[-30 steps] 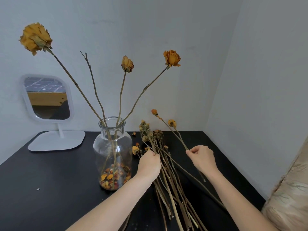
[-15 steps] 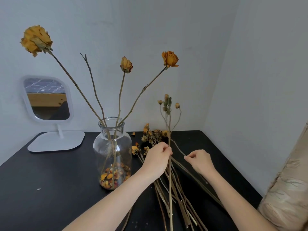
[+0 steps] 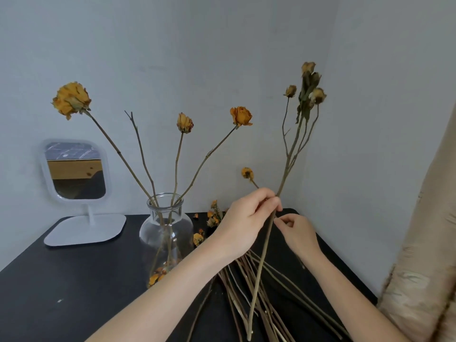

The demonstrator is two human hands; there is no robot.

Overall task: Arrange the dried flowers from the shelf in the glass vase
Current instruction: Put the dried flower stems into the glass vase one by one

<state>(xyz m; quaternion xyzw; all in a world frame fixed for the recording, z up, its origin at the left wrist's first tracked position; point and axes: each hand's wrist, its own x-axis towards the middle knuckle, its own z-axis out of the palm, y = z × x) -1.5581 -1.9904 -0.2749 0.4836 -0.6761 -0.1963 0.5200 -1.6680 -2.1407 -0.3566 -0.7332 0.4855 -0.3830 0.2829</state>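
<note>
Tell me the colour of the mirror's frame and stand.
White, on the small rounded-square standing mirror left of the clear glass vase; the head view shows it.

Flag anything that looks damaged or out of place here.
One stem in the glass vase is bare, with no flower head. Loose flower heads lie scattered on the black table beside it.

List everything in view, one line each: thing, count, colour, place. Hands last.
glass vase: one, clear, on table, left of centre.
stems in vase: four, three yellow-headed, one bare.
branched stem: one, brown, dull buds, held upright.
loose stems: many, brown, flat on table under arms.
mirror: one, white, table's rear left.
table: one, black.
fabric: one, beige, right edge.
left hand: one, grips branched stem.
right hand: one, fingers curled beside that stem.
</note>
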